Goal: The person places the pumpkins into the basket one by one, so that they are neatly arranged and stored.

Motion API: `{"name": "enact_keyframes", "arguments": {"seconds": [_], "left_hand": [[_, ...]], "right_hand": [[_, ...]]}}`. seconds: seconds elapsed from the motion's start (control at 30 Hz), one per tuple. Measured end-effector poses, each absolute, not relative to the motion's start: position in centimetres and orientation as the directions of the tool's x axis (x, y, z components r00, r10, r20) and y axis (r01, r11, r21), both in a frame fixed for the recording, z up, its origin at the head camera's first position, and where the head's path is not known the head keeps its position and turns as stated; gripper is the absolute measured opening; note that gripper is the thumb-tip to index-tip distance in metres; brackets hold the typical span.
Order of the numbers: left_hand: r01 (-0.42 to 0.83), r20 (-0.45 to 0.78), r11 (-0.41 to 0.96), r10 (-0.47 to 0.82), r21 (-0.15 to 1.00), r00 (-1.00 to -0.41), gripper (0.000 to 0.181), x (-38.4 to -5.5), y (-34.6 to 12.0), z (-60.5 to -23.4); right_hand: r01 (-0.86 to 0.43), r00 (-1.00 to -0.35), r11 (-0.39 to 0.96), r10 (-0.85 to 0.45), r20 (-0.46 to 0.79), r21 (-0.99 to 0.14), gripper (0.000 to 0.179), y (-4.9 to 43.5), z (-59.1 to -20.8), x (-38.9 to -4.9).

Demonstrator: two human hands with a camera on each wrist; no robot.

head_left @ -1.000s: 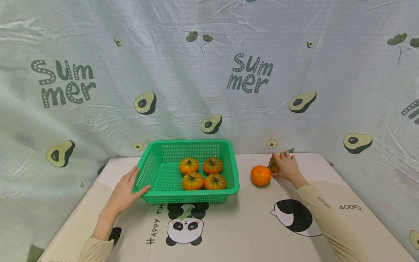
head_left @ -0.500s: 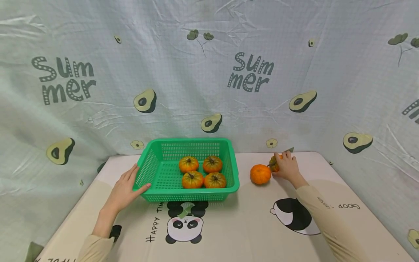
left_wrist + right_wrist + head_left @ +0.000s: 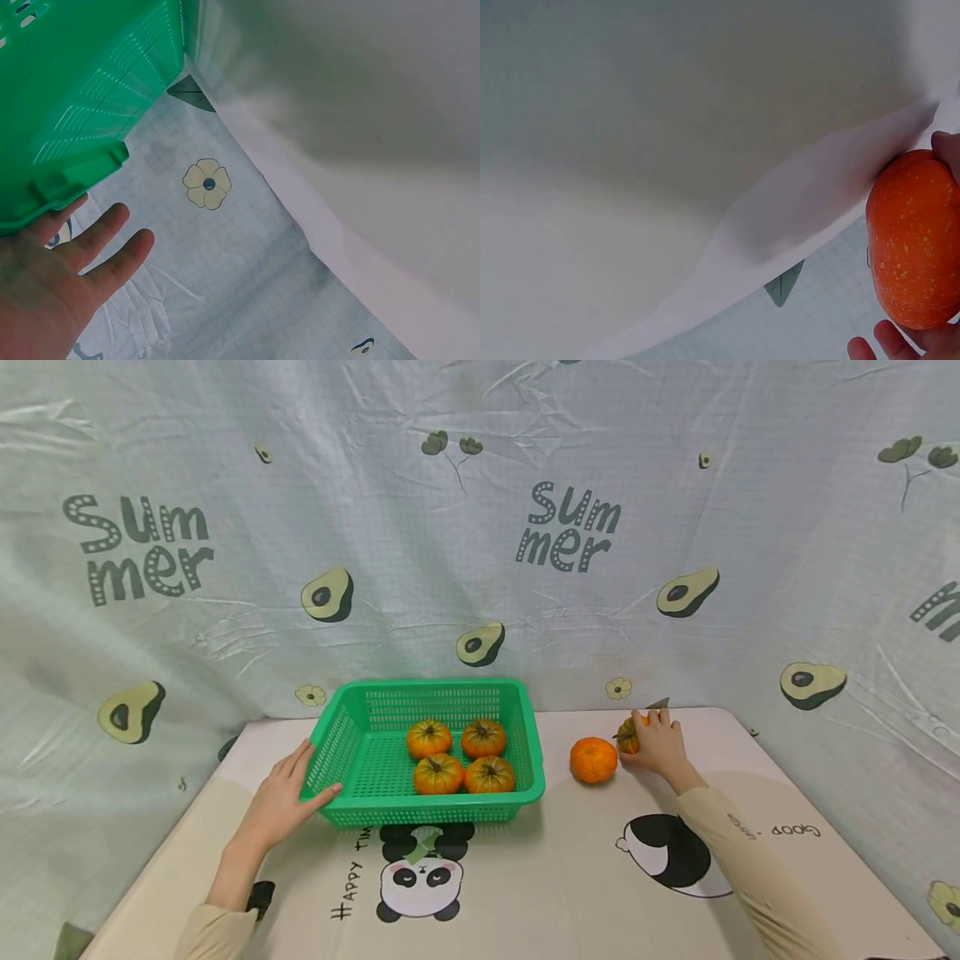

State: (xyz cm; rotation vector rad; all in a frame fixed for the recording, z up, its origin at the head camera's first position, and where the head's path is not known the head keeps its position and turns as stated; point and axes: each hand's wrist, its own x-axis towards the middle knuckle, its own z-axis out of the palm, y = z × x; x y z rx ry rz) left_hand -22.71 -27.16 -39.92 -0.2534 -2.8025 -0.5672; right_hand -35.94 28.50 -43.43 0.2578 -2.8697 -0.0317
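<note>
My left hand (image 3: 277,797) rests at the left side of a green plastic basket (image 3: 431,802), thumb over the front rim near the corner. In the left wrist view its fingers (image 3: 120,262) stretch out straight and spread beside the basket wall. Several small orange-green pumpkins (image 3: 438,774) sit inside, toward the basket's right. Right of the basket, my right hand (image 3: 658,747) grips another small pumpkin (image 3: 628,737), its stem pointing left. The right wrist view shows that pumpkin's speckled orange underside (image 3: 915,240) between thumb and fingers. A plain orange pumpkin (image 3: 593,760) lies just left of this hand.
The basket stands on a pale table cover (image 3: 555,877) printed with a panda and lettering. Close behind the table's back edge hangs a light curtain (image 3: 405,527) with avocado prints, which also runs along both sides.
A small gap now shows between the pumpkin in my right hand and the plain orange one. My left hand and the basket stay put; the head view shifts slightly.
</note>
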Motion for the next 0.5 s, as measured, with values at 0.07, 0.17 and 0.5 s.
{"name": "enact_keyframes", "arguments": {"seconds": [0.07, 0.17, 0.5], "left_hand": [[0.222, 0.295, 0.908, 0.117, 0.356, -0.948, 0.084, -22.69, -27.18, -39.89], [0.221, 0.295, 0.908, 0.115, 0.356, -0.949, 0.084, -22.65, -27.23, -39.9], [0.224, 0.304, 0.904, 0.112, 0.364, -0.946, 0.083, -22.55, -27.26, -39.91]], "right_hand": [[-0.174, -0.947, 0.984, -0.18, 0.265, 0.047, 0.078, 28.52, -43.38, -35.87], [-0.176, -0.945, 0.984, -0.18, 0.275, 0.039, 0.077, 28.5, -43.33, -35.75], [-0.175, -0.946, 0.985, -0.172, 0.276, 0.013, 0.079, 28.76, -43.51, -35.38]]}}
